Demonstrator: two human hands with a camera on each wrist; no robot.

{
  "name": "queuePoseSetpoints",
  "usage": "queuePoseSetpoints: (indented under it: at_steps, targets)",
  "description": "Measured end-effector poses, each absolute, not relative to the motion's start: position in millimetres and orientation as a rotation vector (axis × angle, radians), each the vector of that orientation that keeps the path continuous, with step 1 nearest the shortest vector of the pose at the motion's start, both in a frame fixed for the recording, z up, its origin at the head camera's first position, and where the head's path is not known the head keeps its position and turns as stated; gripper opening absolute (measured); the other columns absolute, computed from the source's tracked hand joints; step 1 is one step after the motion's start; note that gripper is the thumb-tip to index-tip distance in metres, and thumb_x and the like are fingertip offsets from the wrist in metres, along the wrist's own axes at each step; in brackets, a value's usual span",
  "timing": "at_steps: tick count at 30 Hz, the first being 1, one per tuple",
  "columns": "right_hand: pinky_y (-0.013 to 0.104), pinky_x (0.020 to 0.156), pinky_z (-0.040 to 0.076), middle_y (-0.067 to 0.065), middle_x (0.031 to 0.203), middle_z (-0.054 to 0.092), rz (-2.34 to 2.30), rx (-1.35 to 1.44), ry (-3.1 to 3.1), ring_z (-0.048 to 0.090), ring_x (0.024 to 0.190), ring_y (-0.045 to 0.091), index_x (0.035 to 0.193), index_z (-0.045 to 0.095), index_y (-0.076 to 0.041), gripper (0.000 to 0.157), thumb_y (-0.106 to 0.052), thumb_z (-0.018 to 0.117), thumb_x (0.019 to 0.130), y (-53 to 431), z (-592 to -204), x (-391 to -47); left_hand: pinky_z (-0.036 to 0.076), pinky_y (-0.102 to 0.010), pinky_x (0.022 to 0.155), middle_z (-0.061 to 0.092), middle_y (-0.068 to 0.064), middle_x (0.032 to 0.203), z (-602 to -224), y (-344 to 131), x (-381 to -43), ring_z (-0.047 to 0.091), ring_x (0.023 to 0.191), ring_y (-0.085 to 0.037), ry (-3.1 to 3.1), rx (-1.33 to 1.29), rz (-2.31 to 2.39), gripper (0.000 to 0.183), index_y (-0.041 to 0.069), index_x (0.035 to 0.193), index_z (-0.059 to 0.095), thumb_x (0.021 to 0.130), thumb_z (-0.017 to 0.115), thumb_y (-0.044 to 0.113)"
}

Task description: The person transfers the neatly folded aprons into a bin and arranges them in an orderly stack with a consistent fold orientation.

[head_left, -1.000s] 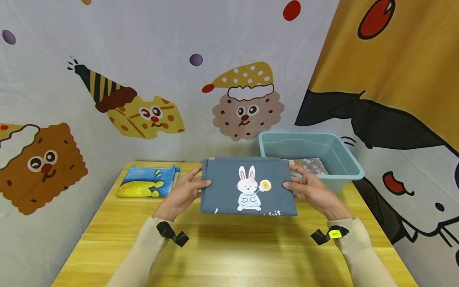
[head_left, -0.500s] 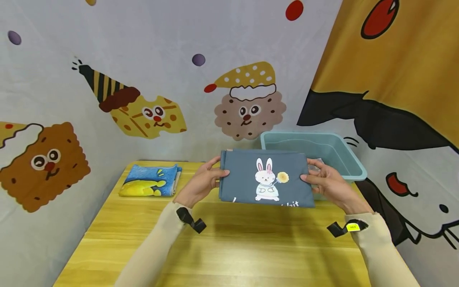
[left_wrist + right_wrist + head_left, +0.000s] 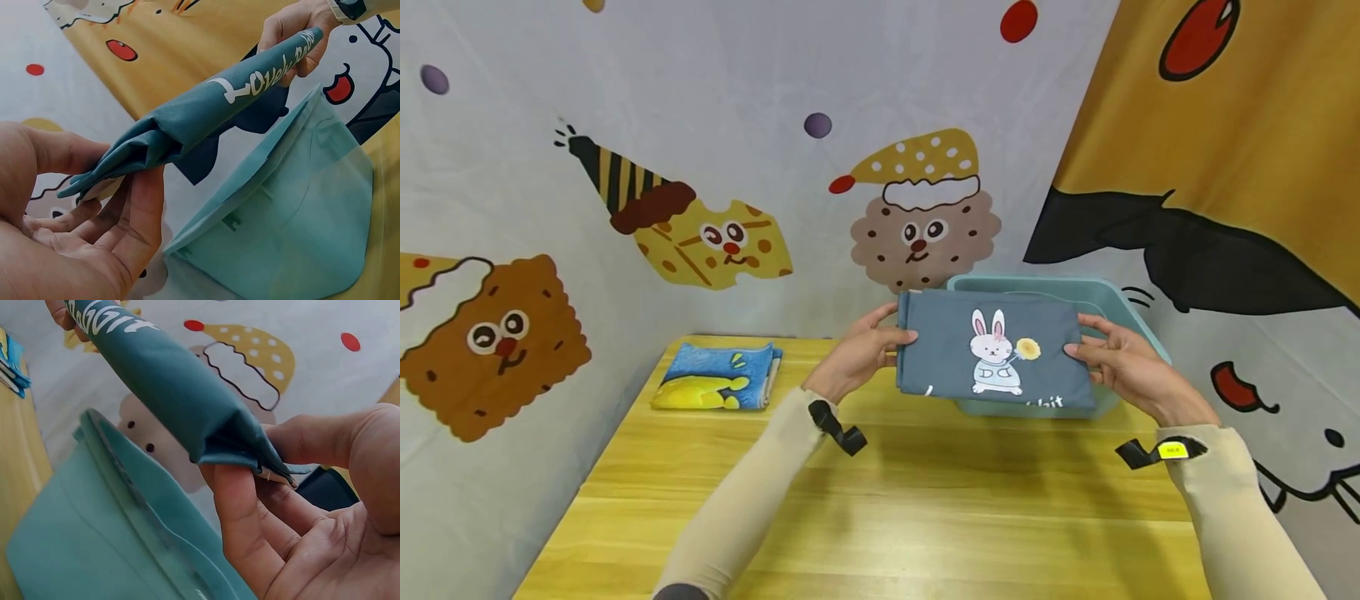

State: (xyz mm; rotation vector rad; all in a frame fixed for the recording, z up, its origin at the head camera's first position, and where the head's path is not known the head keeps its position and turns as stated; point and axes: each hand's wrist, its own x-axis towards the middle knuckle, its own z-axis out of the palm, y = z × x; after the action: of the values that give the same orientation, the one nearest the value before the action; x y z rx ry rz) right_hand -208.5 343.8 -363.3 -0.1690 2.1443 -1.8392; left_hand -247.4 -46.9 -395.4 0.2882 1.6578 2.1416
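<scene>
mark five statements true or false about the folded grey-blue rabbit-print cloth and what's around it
1. The left hand and right hand grip opposite ends of the folded grey-blue rabbit-print cloth. True.
2. The light teal plastic tub stands on the wood-grain table, on its right side. True.
3. The grey-blue cloth lies inside the tub. False: both hands hold it up.
4. The folded blue-and-yellow cloth is on the table's left side. True.
5. The printed rabbit is mainly black. False: it is mainly white.
</scene>
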Motion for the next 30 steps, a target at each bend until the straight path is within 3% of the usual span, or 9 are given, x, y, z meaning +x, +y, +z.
queuePoseSetpoints:
  at_steps: [2,5,9,15,19,22,25,27,30]
  targets:
    - [0.023,0.064,0.053,-0.006,0.121,0.066,-1.87,-0.161,2.123,0.068,0.079,0.006,0.165,-0.007,-0.01,0.093,-0.01,0.062,0.103,350,-362,-211,0.058,-0.039,0.083,0.067,-0.012,0.121,-394,-40,-251,0.069,0.095,-0.022,1.659,0.287,2.136,0.067,0.025,0.156,0.038,0.097,0.067,0.009]
    - [0.023,0.064,0.054,-0.013,0.117,0.067,-1.881,-0.14,2.129,0.068,0.08,0.006,0.165,-0.009,-0.009,0.094,-0.01,0.062,0.103,359,-359,-215,0.058,-0.039,0.082,0.067,-0.014,0.127,-391,-30,-256,0.069,0.096,-0.023,1.669,0.282,2.128,0.068,0.025,0.156,0.039,0.097,0.068,0.009]
    - [0.025,0.067,0.059,-0.01,0.108,0.071,-1.895,-0.1,2.113,0.072,0.079,0.009,0.165,-0.01,-0.009,0.095,-0.009,0.062,0.103,368,-355,-223,0.059,-0.038,0.081,0.067,-0.012,0.127,-386,-18,-262,0.069,0.098,-0.022,1.667,0.255,2.134,0.075,0.021,0.161,0.031,0.097,0.068,0.008]
    - [0.03,0.07,0.062,-0.01,0.107,0.073,-1.879,-0.036,2.101,0.074,0.084,0.011,0.165,-0.012,-0.012,0.097,-0.011,0.063,0.103,381,-351,-235,0.057,-0.035,0.077,0.067,-0.007,0.106,-382,-4,-272,0.067,0.086,-0.019,1.672,0.237,2.129,0.076,0.02,0.161,0.03,0.097,0.069,0.008]
    - [0.028,0.068,0.06,-0.012,0.105,0.072,-1.827,0.003,2.145,0.072,0.085,0.01,0.165,-0.001,-0.017,0.089,-0.013,0.063,0.103,390,-350,-242,0.057,-0.035,0.077,0.067,-0.007,0.108,-379,5,-278,0.065,0.084,-0.017,1.704,0.243,2.105,0.077,0.018,0.162,0.029,0.097,0.069,0.009]
    - [0.027,0.068,0.06,-0.011,0.103,0.071,-1.795,0.017,2.181,0.072,0.085,0.009,0.157,0.014,-0.019,0.072,-0.015,0.063,0.103,396,-349,-246,0.059,-0.039,0.084,0.067,-0.011,0.121,-376,12,-284,0.067,0.088,-0.019,1.722,0.233,2.088,0.08,0.017,0.164,0.026,0.097,0.069,0.01]
    - [0.03,0.071,0.062,-0.011,0.102,0.072,-1.8,0.037,2.185,0.074,0.086,0.011,0.146,0.027,-0.023,0.058,-0.016,0.065,0.102,402,-345,-250,0.057,-0.046,0.097,0.061,-0.016,0.141,-373,18,-288,0.07,0.106,-0.024,1.74,0.223,2.067,0.082,0.017,0.164,0.023,0.097,0.07,0.01]
    - [0.03,0.071,0.062,-0.012,0.102,0.072,-1.787,0.046,2.199,0.074,0.086,0.011,0.148,0.027,-0.023,0.061,-0.017,0.066,0.102,406,-342,-252,0.054,-0.05,0.104,0.054,-0.018,0.15,-370,23,-292,0.067,0.119,-0.029,1.745,0.225,2.054,0.083,0.017,0.165,0.022,0.097,0.07,0.01]
    - [0.029,0.071,0.062,-0.014,0.101,0.072,-1.757,0.058,2.242,0.073,0.085,0.01,0.147,0.031,-0.023,0.058,-0.019,0.066,0.102,413,-339,-257,0.053,-0.051,0.106,0.054,-0.018,0.15,-366,30,-296,0.065,0.124,-0.031,1.754,0.229,2.046,0.083,0.015,0.165,0.022,0.097,0.069,0.009]
